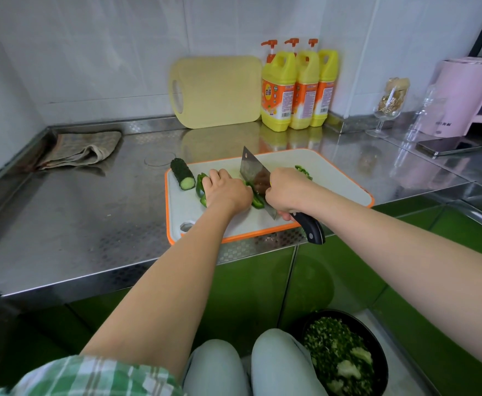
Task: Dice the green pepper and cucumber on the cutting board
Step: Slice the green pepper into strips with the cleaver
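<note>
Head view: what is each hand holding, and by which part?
Right hand grips the cleaver by the front of its black handle. Left hand holds down the green pepper strips from above, fingers curled over them.

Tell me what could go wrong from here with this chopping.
1. The left hand holds the pepper right beside the cleaver blade; a slip could nick its fingers.
2. The cucumber lies at the far left corner of the board; being round, it may roll off onto the counter.
3. The board sits close to the counter's front edge; hard chops from the right hand might shift it off.
</note>
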